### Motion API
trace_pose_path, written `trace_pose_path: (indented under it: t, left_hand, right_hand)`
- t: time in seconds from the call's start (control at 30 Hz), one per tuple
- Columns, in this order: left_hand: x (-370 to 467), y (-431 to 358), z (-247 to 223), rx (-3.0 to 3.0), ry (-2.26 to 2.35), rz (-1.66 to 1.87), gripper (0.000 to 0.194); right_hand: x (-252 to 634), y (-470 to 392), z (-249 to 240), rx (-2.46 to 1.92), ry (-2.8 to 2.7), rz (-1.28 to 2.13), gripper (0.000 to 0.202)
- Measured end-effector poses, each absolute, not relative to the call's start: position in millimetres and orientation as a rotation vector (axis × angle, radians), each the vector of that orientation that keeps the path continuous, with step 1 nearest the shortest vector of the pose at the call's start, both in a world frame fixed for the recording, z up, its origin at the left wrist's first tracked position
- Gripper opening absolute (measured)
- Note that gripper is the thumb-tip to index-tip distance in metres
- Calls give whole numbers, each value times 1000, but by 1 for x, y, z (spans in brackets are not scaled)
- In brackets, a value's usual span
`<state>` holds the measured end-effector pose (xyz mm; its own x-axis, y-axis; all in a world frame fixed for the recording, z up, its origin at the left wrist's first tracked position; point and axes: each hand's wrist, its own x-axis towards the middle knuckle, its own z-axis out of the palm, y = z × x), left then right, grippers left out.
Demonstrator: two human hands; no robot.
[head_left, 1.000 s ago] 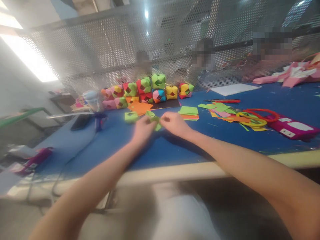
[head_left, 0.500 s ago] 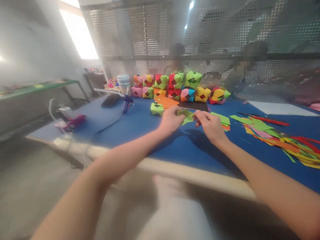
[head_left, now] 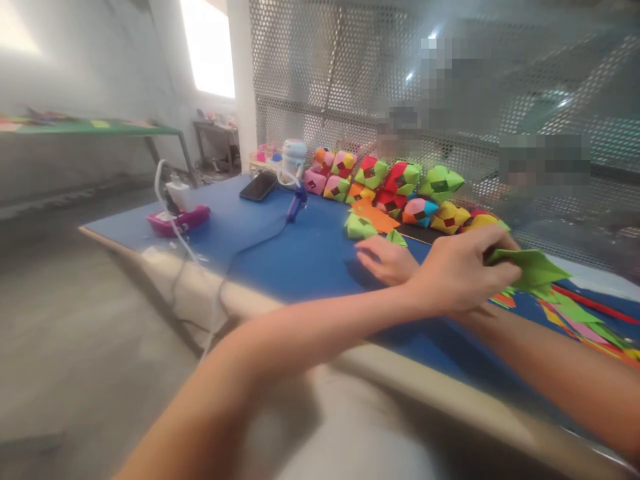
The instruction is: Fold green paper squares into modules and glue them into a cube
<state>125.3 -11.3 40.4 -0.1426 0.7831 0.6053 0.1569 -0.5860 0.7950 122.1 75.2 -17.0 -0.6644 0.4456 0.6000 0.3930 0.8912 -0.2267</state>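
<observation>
My left hand is closed on a piece of folded green paper and holds it out to the right above the table. Beneath the left wrist, my right hand crosses over to the left, low over the blue table, fingers stretched out and apart. A small green paper piece lies just behind the right hand; whether they touch I cannot tell. Left of it sits a green woven paper cube. Orange paper sheets lie behind them.
Woven paper cubes are stacked in two rows along the back. A blue glue gun stands by a phone, its cable trailing to the table edge. A pink power strip is at left. Cut paper strips lie right.
The view has turned left. My left hand has carried the green paper to the right; my right hand has let go of it and crossed underneath to the left, its fingers now spread.
</observation>
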Motion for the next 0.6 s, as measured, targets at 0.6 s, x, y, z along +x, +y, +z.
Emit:
trace_pose_path:
  t: [0.6]
  left_hand:
    - [119,-18,51,1747,725,1795,21]
  right_hand:
    - [-84,71,-4,-1243,-2200,799,42]
